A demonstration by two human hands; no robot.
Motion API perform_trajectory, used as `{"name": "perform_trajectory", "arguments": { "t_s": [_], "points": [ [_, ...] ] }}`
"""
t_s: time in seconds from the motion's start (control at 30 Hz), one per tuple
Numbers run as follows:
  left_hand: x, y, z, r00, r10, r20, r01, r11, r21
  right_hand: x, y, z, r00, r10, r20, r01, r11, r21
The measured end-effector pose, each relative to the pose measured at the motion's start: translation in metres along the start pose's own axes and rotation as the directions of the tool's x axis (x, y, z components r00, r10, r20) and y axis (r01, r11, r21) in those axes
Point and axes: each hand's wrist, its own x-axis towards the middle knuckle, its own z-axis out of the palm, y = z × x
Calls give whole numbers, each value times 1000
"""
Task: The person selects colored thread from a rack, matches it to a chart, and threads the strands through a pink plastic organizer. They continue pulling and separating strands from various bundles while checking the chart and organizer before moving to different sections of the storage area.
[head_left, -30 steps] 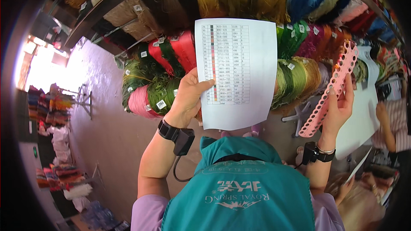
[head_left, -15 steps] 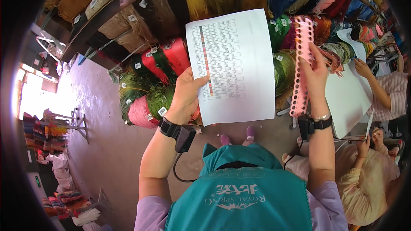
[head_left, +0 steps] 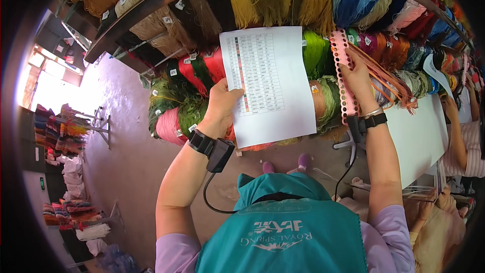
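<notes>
My left hand (head_left: 222, 102) is closed on the left edge of a white paper sheet (head_left: 283, 116), its thumb lying across a printed table with a column of small colour swatches. To the right of the sheet, my right hand (head_left: 357, 78) grips a long pink strip (head_left: 339, 45) with round holes along both long edges. Strands of orange, pink and brown thread (head_left: 389, 78) trail rightward from the strip. The strip stands upright, close to the sheet's right edge.
Racks behind my hands carry hanks of coloured thread (head_left: 262, 0), with green and pink bundles (head_left: 169, 124) below. A white board (head_left: 417, 141) lies at the right, near another person's arm (head_left: 454, 131). Further hanks (head_left: 63, 131) hang at the far left.
My right hand has brought the pink strip leftward, nearer the sheet, and its threads now show spread out to the right. The sheet sits slightly lower and further left in view.
</notes>
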Motion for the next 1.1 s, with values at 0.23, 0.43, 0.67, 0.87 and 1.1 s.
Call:
{"name": "perform_trajectory", "arguments": {
  "t_s": [0.23, 0.43, 0.67, 0.87, 1.1],
  "points": [
    [42, -2, -11, 990, 138, 26, -140, 950, 278, -9, 0, -17, 967, -253, 38, 254, 934, -251],
    [52, -14, -13, 998, 59, 0, -56, 945, 323, 2, -55, -104, 993, -30, 118, 22, 997, 72],
    [38, -9, -15, 994, 85, -64, -61, 949, 309, 105, -138, -216, 949, -245, -198, 307, 858, 411],
    [24, -4, -7, 887, 436, -154, -192, 651, 734, 208, -196, -240, 837, -384, -389, 526, 762, 379],
    [6, 1, -8, 861, 503, -77, -251, 550, 797, 268, -239, -236, 896, -178, -407, 405, 702, 586]
  ]
}}
